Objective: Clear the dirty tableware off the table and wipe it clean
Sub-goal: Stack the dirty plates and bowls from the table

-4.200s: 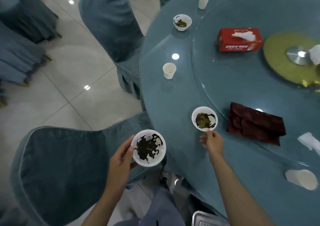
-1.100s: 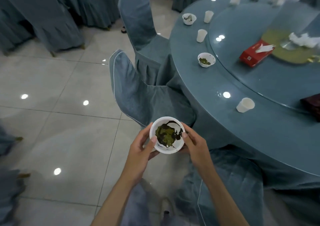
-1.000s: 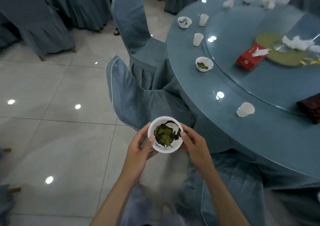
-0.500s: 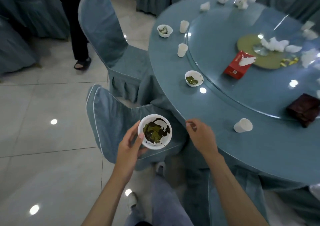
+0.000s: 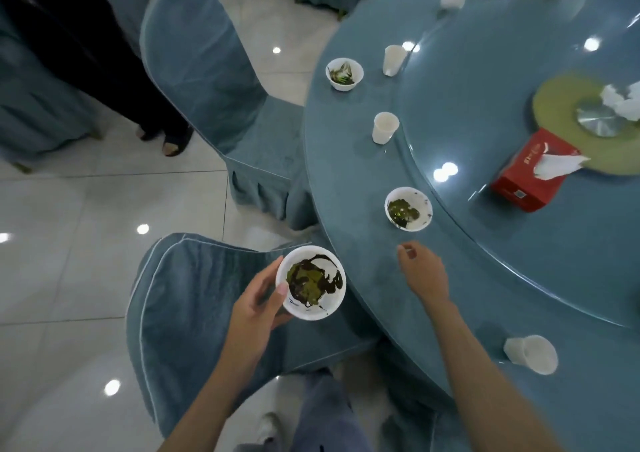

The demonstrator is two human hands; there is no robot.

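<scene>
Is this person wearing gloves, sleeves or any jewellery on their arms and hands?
No. The left hand and right hand are bare, no gloves or rings visible. The left forearm and right forearm are uncovered to the frame's edge: no sleeves, watch or bracelet.

We list: a near chair (image 5: pixel 194 313) and a far chair (image 5: pixel 207 71), both in blue-grey slipcovers; a glossy tiled floor (image 5: pixel 69 271) (ceiling lights mirrored in it); a red tissue box (image 5: pixel 526 178) with one sheet protruding; a bystander's dark-clad legs (image 5: pixel 86 53), standing behind the far chair, in sandals (image 5: pixel 169 140).
</scene>
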